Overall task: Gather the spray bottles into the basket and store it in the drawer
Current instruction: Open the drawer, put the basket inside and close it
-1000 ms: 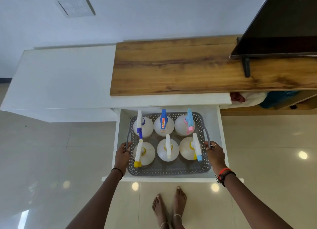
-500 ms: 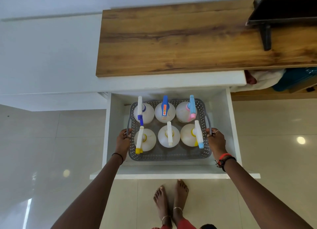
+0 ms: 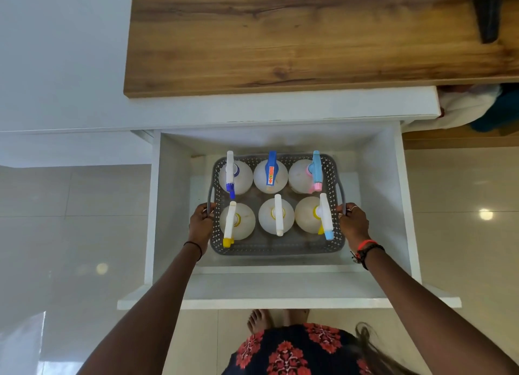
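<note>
A home living room, judging by the glossy cream floor tiles [image 3: 70, 206], the low white cabinet with a wood-grain top [image 3: 280, 37] and the person's bare feet [image 3: 259, 320] at bottom centre.

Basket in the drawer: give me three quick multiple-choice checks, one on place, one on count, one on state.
1. Where is the basket?
A. on the wooden top
B. inside the drawer
C. on the floor

2. How many spray bottles does it hold?
A. four
B. five
C. six

3. What state is the drawer in?
A. pulled open
B. shut
C. removed

Answers:
B, drawer walls surround the basket.
C, two rows of three.
A, its inside is exposed, and the left hand and right hand grip the handles.
</note>
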Action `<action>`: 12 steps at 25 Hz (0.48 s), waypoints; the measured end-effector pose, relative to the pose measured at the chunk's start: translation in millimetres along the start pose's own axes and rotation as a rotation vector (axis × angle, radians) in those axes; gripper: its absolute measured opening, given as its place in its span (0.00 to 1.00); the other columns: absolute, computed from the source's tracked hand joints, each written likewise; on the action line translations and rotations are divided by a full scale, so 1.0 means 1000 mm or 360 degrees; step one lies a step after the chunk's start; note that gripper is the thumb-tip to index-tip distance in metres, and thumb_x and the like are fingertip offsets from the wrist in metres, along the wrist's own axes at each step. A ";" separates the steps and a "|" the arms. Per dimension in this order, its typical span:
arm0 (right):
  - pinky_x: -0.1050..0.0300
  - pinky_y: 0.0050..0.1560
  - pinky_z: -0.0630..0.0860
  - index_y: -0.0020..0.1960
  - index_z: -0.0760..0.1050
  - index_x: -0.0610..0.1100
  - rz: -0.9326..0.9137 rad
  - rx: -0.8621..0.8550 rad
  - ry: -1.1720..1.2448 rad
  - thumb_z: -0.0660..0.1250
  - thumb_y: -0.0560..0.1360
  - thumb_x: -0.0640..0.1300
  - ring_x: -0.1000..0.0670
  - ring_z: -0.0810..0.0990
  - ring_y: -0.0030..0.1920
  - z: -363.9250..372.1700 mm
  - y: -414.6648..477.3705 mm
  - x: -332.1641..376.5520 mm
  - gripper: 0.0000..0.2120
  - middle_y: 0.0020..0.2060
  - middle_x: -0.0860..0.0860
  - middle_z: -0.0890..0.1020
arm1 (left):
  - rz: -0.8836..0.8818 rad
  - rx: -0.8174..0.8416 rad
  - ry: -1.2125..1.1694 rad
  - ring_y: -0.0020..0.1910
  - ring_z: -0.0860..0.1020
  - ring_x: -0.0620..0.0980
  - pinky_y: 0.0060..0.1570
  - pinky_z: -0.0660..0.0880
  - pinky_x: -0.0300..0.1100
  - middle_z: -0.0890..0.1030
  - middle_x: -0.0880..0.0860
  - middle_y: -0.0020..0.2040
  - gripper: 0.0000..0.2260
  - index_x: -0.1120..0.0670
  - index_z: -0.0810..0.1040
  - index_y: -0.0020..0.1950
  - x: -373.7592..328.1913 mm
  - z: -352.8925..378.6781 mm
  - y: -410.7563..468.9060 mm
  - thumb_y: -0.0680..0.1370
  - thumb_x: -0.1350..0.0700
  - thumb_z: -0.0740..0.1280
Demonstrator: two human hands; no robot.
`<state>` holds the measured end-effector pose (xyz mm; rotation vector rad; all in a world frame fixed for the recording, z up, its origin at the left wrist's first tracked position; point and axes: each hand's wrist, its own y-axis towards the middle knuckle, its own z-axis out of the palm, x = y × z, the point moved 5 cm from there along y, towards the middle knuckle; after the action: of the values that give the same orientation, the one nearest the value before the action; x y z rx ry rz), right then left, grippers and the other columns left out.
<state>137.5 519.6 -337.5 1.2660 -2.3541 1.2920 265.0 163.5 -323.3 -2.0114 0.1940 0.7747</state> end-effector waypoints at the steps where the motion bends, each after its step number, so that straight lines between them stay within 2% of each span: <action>1: 0.59 0.48 0.70 0.53 0.78 0.38 0.0006 0.0009 -0.0006 0.60 0.74 0.31 0.40 0.79 0.55 0.002 0.002 -0.002 0.12 0.52 0.40 0.82 | -0.0008 0.0002 0.0005 0.55 0.77 0.59 0.63 0.73 0.58 0.79 0.61 0.54 0.14 0.62 0.75 0.60 0.003 0.002 0.003 0.77 0.70 0.58; 4: 0.60 0.47 0.68 0.51 0.78 0.38 0.0013 0.0014 0.0005 0.61 0.74 0.32 0.40 0.79 0.53 0.009 0.009 -0.007 0.10 0.51 0.40 0.82 | 0.0005 0.0001 0.0043 0.59 0.77 0.62 0.62 0.74 0.59 0.79 0.62 0.58 0.14 0.60 0.75 0.60 0.007 0.006 0.011 0.77 0.69 0.58; 8: 0.60 0.46 0.68 0.51 0.77 0.37 0.0010 0.0013 0.0029 0.61 0.74 0.32 0.46 0.77 0.46 0.014 0.016 -0.012 0.08 0.48 0.40 0.82 | 0.0035 -0.0004 0.0050 0.58 0.77 0.62 0.61 0.74 0.57 0.79 0.63 0.58 0.15 0.62 0.75 0.60 0.011 0.010 0.022 0.76 0.70 0.57; 12: 0.59 0.45 0.68 0.48 0.76 0.40 -0.0023 0.0019 0.0036 0.60 0.75 0.32 0.47 0.76 0.46 0.018 0.017 -0.014 0.08 0.45 0.42 0.80 | 0.0032 -0.0006 0.0052 0.57 0.77 0.62 0.58 0.75 0.54 0.79 0.63 0.59 0.16 0.62 0.75 0.61 0.017 0.013 0.028 0.76 0.71 0.57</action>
<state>137.3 518.9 -365.7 1.2627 -2.3210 1.3107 260.4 161.5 -358.3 -2.0297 0.2323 0.7554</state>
